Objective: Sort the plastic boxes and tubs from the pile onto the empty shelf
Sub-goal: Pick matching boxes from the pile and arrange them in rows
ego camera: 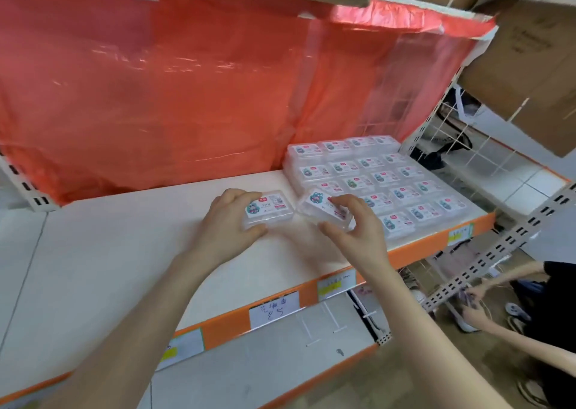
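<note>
**Placing two boxes next to the stocked block**

Head view (only view):

- L hand (224, 218) grips the L box (269, 209), a clear lidded tub w/ printed label up. Fingers are curled over the far edge, thumb on the near edge. The box lies flat, on or just above the white shelf (124, 253); contact not confirmable.
- R hand (352, 228) clamps the R box (324, 209), fingers on the label side, thumb at the near edge. The box is tilted.
- Both boxes sit just left of the stocked block (383, 178), identical boxes in rows at the shelf's R end, labels up.
- Judgement: the edge grips keep labels readable and let each box drop flush, extending the rows leftward. The tilt suggests the R box is being angled in.
- Source pile not in view.
- A red plastic sheet (187, 81) backs the bay. A second person (530, 299) crouches lower R.
</note>
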Available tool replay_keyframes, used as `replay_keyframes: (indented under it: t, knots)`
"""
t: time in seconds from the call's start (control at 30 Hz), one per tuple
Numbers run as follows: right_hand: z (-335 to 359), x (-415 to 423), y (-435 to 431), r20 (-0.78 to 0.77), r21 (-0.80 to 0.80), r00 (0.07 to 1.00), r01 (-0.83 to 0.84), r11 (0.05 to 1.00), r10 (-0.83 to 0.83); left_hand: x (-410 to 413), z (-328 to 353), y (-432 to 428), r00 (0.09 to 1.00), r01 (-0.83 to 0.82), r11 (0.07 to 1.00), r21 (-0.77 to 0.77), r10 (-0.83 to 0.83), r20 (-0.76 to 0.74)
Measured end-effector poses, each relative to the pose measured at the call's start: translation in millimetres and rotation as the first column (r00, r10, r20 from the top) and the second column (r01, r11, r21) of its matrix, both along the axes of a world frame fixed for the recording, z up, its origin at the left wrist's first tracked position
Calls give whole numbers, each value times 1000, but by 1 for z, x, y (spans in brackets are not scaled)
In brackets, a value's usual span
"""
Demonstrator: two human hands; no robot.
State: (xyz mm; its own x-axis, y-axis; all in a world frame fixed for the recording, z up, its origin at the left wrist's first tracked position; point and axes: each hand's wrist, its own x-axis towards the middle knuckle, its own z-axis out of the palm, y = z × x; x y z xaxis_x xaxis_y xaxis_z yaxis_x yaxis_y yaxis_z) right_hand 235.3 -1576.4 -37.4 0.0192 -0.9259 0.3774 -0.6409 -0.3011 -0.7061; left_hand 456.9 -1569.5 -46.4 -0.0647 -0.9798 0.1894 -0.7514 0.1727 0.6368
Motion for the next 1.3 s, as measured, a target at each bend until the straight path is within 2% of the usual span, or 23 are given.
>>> replay_keyframes:
  t: [0.3, 0.53, 0.8, 0.93, 1.1, 1.3]
  knots:
    - [4, -48, -66, -1, -5, 999, -40, 999, 40, -49, 0, -49, 1000, -11, 999, 42, 12, -26]
    - [7, -109, -135, -43, 12, 990, -137, 990, 137, -112, 7, -95, 993, -105, 994, -12, 105, -45]
    - [4, -185, -203, -88, 29, 987, -131, 991, 133, -194, 11, -150, 990, -115, 993, -25, 116, 75]
    - [3, -220, -231, -157, 69, 975, -150, 986, 159, -228, 12, -170, 979, -151, 988, -15, 151, 138]
    - [-2, -243, -256, -223, 147, 950, -189, 971, 219, -251, 10, -185, 956, -183, 983, 13, 175, 234]
    - [-12, -253, -268, -263, 219, 916, -250, 943, 304, -264, -5, -195, 955, -181, 983, 38, 166, 247]
